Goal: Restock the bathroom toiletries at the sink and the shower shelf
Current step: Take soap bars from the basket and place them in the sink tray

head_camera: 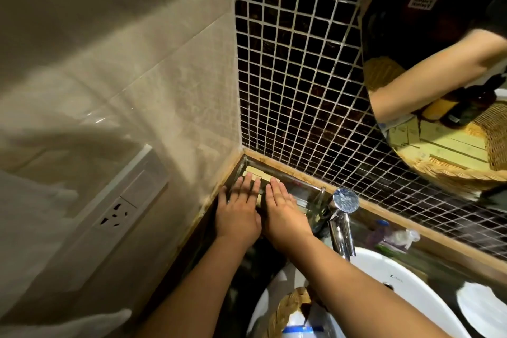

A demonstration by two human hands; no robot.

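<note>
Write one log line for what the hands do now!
both hands: left hand, right hand flat on boxes | place: glass tray, corner by faucet | step: arranging

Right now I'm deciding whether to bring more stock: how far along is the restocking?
Done: pale boxes sit packed in the glass tray in the corner. In hand: left hand and right hand press flat, squaring them. Left: the wicker basket in the sink holds more; the shower shelf is out of view.
</note>
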